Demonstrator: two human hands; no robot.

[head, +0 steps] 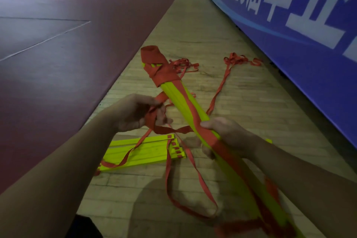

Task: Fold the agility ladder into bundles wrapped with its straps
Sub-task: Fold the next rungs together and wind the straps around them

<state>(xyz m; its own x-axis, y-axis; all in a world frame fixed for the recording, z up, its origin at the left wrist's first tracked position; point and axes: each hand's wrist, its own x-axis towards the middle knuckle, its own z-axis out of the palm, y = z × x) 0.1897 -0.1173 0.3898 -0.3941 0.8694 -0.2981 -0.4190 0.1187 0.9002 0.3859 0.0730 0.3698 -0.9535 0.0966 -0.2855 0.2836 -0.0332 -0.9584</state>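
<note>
A bundle of yellow ladder rungs (pixel 174 93) slants from lower right to upper middle, its far end bound in many turns of red strap (pixel 157 65). My right hand (pixel 222 135) grips the bundle around its middle. My left hand (pixel 135 112) holds a gathered length of the red strap (pixel 152 120) just left of the bundle. Loose strap loops (pixel 193 185) hang from my hands down to the floor. A second stack of yellow rungs (pixel 143 152) lies flat on the floor below my left hand.
More red strap (pixel 235 60) trails in tangles across the wooden floor strip (pixel 193 31). A blue banner wall (pixel 289 25) runs along the right. Dark red court flooring (pixel 67 44) spreads to the left.
</note>
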